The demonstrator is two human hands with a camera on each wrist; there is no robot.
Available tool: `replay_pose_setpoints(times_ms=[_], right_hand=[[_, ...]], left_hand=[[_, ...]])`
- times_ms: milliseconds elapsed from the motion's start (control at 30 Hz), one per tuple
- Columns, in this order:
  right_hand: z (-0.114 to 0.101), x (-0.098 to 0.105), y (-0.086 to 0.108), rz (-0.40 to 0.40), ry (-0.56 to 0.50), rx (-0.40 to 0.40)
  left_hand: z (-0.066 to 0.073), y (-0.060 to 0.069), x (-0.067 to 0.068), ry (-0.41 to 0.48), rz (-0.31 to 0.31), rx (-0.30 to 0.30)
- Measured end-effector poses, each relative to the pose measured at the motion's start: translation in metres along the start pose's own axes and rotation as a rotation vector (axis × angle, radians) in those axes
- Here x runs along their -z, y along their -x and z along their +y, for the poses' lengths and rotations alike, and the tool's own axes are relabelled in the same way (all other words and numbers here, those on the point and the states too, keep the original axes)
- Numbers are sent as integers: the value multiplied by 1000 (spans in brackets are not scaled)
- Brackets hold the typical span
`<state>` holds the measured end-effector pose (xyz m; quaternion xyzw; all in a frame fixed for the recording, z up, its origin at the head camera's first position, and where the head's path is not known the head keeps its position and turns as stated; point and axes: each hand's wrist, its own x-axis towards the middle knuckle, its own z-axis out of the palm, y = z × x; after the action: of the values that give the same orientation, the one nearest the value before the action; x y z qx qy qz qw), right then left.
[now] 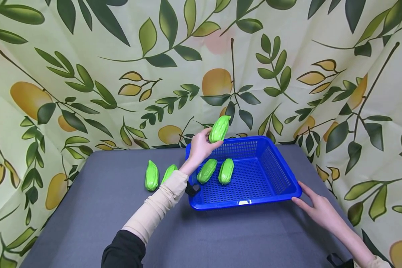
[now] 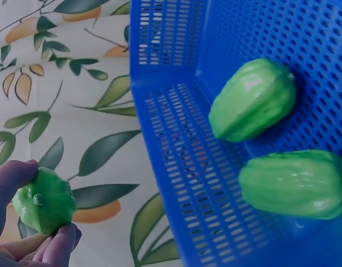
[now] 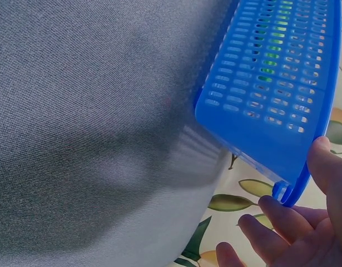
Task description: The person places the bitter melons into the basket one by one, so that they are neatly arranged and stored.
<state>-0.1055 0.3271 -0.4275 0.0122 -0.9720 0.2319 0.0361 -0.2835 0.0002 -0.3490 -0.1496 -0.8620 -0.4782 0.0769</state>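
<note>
My left hand (image 1: 201, 146) grips a green ridged vegetable (image 1: 219, 129) above the back left part of the blue basket (image 1: 244, 203). In the left wrist view, thumb and fingers pinch that vegetable (image 2: 45, 201) beside the basket wall (image 2: 182, 183). Two more green vegetables (image 1: 207, 171) (image 1: 226, 171) lie inside the basket at its left side. My right hand (image 1: 316, 208) holds the basket's front right corner; in the right wrist view the thumb lies on the rim (image 3: 321, 125) and fingers are under it.
Left of the basket, two green vegetables (image 1: 152, 175) (image 1: 169, 173) lie on the grey table (image 1: 87, 216), the second partly hidden by my left forearm. A leaf-and-fruit patterned cloth (image 1: 187, 63) hangs behind and at the sides.
</note>
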Motion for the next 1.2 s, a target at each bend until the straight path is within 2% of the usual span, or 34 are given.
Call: replay_pose_setpoints(times_ms=[167, 367, 600, 833, 1033, 1200], right_hand=[[1, -1, 0, 16, -2, 13], [0, 0, 0, 9, -4, 11], [0, 0, 2, 13, -10, 11], [1, -2, -1, -3, -10, 3], [-1, 0, 0, 10, -23, 16], [-1, 0, 1, 10, -27, 15]], left_hand=[[2, -9, -5, -26, 19, -24], [-2, -14, -9, -49, 35, 5], [-4, -14, -21, -69, -3, -42], [-9, -13, -33, -107, -56, -43], [-6, -12, -40, -81, -72, -60], [-3, -8, -49, -81, -117, -72]])
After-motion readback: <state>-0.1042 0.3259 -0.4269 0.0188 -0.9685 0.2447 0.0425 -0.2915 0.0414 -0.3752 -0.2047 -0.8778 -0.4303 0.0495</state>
